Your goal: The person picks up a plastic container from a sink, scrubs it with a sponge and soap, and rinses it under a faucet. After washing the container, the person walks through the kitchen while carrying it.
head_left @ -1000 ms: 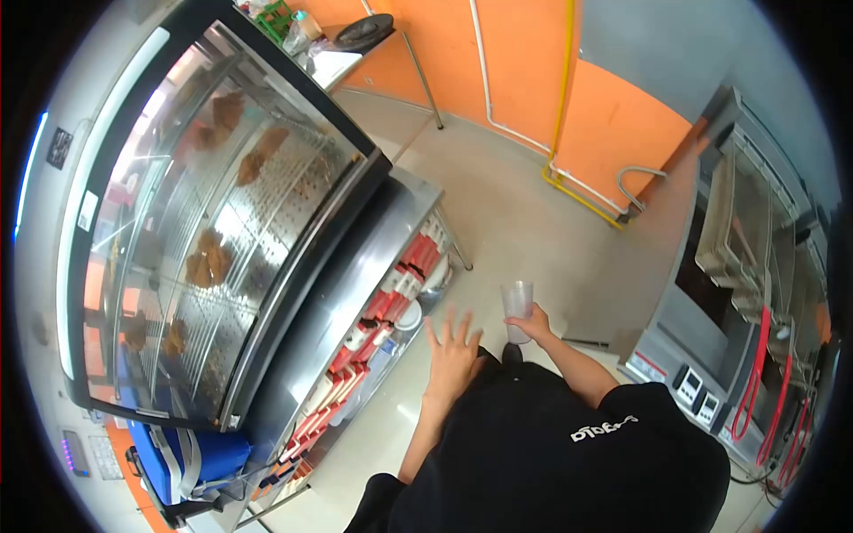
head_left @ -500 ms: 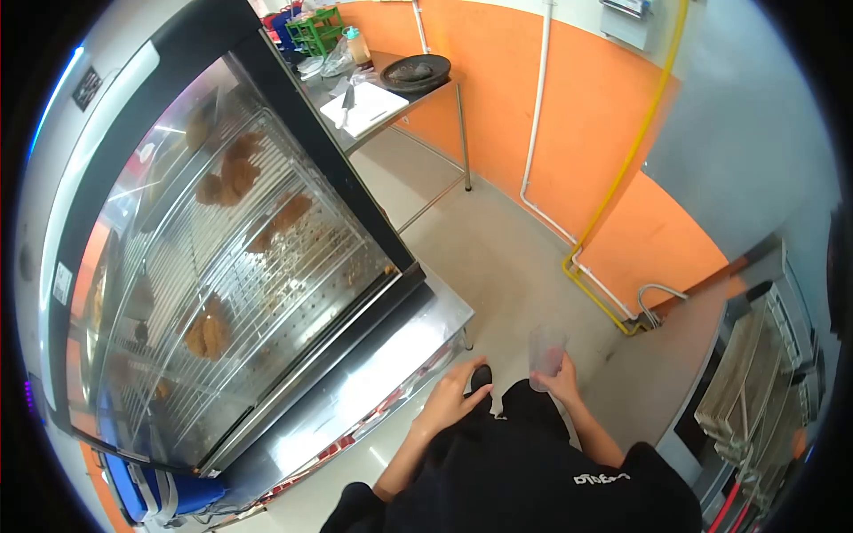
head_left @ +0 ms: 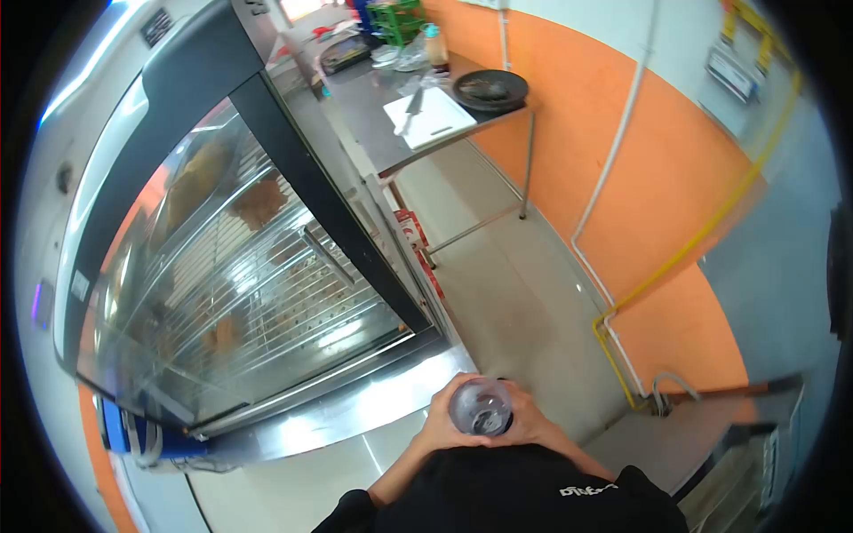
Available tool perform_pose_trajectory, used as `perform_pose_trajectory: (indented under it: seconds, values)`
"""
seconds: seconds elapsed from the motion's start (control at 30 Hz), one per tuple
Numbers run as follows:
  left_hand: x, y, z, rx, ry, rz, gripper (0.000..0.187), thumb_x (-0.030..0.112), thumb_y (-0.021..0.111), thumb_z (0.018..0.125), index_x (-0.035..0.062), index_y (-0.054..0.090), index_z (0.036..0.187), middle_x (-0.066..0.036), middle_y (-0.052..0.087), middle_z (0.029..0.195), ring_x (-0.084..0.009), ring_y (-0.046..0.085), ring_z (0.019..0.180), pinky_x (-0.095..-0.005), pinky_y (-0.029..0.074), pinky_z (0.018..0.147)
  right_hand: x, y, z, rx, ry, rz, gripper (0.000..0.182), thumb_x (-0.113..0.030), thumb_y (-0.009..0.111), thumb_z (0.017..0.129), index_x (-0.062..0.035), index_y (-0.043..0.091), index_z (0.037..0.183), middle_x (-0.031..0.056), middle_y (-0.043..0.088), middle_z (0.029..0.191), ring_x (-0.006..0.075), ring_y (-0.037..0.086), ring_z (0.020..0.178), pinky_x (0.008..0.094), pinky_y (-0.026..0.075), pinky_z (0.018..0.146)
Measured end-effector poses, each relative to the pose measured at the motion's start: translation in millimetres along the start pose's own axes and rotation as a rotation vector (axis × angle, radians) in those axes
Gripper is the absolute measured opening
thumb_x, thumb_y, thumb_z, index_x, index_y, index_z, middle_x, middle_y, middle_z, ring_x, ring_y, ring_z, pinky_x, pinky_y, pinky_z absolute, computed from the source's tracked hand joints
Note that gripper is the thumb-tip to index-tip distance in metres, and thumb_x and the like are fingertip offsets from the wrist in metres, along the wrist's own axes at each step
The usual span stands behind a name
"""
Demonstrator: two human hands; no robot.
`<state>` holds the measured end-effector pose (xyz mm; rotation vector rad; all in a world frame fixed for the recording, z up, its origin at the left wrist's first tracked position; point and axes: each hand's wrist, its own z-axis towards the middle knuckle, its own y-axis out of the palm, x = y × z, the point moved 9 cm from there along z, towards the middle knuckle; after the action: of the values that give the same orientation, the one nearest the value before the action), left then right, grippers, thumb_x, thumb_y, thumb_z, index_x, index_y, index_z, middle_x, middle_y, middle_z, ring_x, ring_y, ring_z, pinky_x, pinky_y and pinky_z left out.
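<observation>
A clear plastic cup [head_left: 480, 407] is held close in front of my black shirt, with its round mouth facing up toward me. My left hand [head_left: 439, 423] wraps round one side of it, and my right hand [head_left: 530, 419] closes round the other. Something small and dark shows at the bottom of the cup, but I cannot make out what it is. The cup's far side and some of my fingers are hidden.
At left stands a glass display warmer [head_left: 293, 115] with brown fried pieces on wire racks. A steel table [head_left: 364, 133] beyond bears a white cutting board [head_left: 435, 120], a knife [head_left: 413, 105] and a dark stone mortar [head_left: 490, 90]. Yellow pipe [head_left: 693, 256] runs along the orange wall.
The cup has moved left and nearer my body in my right hand. My left hand, free before, has come onto it. The view has turned, showing more of the back table.
</observation>
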<state>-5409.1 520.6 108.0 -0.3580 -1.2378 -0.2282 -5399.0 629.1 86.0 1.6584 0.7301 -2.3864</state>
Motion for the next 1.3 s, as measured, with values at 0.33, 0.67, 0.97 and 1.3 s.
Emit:
perform_pose_trajectory:
  seconds: [0.33,0.67,0.97,1.3]
  values:
    - [36,-26,-6,0.527,-0.126,0.205,0.081,0.038,0.083,0.047,0.0011,0.049,0.111,-0.013,0.055,0.105,-0.0258,0.055,0.098,-0.0353,0.043,0.086,-3,12,55,-0.557,-0.099,0.221,0.078,-0.031,0.085,0.043,-0.0007,0.053,0.107,0.0105,0.061,0.096,0.022,0.06,0.09,0.0345,0.047,0.08]
    - [83,-62,-164,0.967,-0.086,0.311,0.086,0.052,0.08,0.045,0.0024,0.05,0.108,-0.011,0.056,0.102,-0.0269,0.055,0.095,-0.0354,0.043,0.081,-81,169,34,-1.07,-0.291,0.35,0.069,-0.03,0.083,0.045,-0.0039,0.056,0.103,0.0072,0.059,0.097,0.0195,0.058,0.088,0.0315,0.047,0.077]
    - [174,-100,-417,1.265,-0.109,0.686,0.088,0.055,0.079,0.042,0.0012,0.051,0.105,-0.011,0.054,0.101,-0.0263,0.053,0.093,-0.0357,0.04,0.082,-213,392,-75,-1.501,-0.404,0.404,0.071,-0.028,0.083,0.043,-0.0045,0.054,0.103,0.0081,0.056,0.1,0.021,0.055,0.094,0.0333,0.043,0.082]
    - [223,-60,-575,1.725,-0.173,0.53,0.089,0.055,0.081,0.042,-0.0006,0.053,0.106,-0.012,0.055,0.102,-0.0245,0.052,0.101,-0.0364,0.04,0.088,-281,519,-188,-2.045,-0.467,0.508,0.064,-0.03,0.085,0.041,-0.0016,0.058,0.092,0.0089,0.059,0.09,0.021,0.057,0.086,0.0319,0.045,0.078]
